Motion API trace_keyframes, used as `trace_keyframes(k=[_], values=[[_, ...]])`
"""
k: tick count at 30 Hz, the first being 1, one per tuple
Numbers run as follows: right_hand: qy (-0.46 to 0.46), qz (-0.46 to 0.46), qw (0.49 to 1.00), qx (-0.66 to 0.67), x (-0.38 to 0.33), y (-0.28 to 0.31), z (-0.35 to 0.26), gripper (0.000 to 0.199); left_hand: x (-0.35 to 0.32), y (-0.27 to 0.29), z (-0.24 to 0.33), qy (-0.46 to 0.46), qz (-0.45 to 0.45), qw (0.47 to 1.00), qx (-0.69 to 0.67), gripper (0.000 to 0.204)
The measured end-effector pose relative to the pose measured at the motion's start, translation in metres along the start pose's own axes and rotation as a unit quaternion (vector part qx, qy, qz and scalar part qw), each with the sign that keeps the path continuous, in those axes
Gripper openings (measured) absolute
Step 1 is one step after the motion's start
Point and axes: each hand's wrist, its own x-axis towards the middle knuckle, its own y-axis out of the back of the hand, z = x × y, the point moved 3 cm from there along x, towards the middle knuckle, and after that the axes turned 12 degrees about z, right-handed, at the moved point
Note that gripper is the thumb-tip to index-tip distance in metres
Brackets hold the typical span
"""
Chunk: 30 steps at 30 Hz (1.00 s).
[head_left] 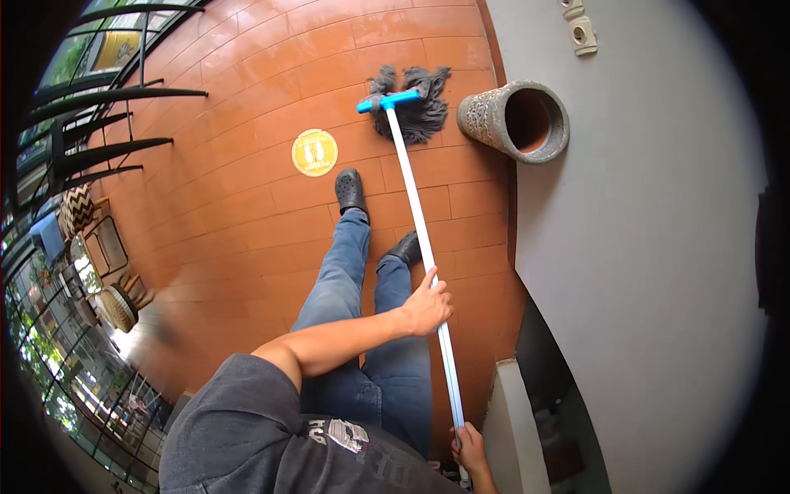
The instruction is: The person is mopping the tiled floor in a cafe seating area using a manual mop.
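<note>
**Mop in two-handed grip on tiled floor**

Tiled floor [247, 206], grey wall [642, 247], stone pot [514, 119]. Mop [415, 214] — long, stiff pole, probably light; its soft head lies beside the pot. Left hand [426, 306] wraps mid-pole; right hand [469, 449] closes round the top end — sound holds.

The single view comes from a camera worn on the person's head, looking steeply down past the left hand [426, 306] and right hand [469, 449] to the tiled floor [247, 206] beyond them. Both hands lie close under the lens, low in the picture, the floor farther off. The wide fisheye bends the grey wall [658, 247], right of the hands.
</note>
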Motion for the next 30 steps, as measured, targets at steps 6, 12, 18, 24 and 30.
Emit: trace_keyframes(k=[6, 12, 18, 24, 30], values=[[0.134, -0.071, 0.987, -0.056, 0.051, -0.058, -0.089, 0.025, -0.018, 0.009, -0.097, 0.115, 0.031, 0.985, 0.125, 0.017], [0.123, -0.085, 0.986, -0.075, 0.106, -0.148, -0.150, 0.034, -0.009, 0.018, -0.225, 0.188, -0.035, 0.958, 0.215, 0.023], [0.080, -0.085, 0.981, -0.156, 0.062, -0.060, -0.091, 0.022, -0.026, -0.037, -0.113, 0.154, 0.023, 0.978, 0.136, 0.019], [-0.008, -0.072, 0.963, -0.259, 0.006, 0.016, -0.057, 0.017, -0.072, -0.075, -0.004, 0.222, 0.052, 0.972, -0.052, 0.015], [0.100, -0.137, 0.950, -0.263, 0.045, -0.067, -0.116, 0.018, -0.104, -0.051, -0.100, 0.284, 0.096, 0.953, 0.052, 0.013]])
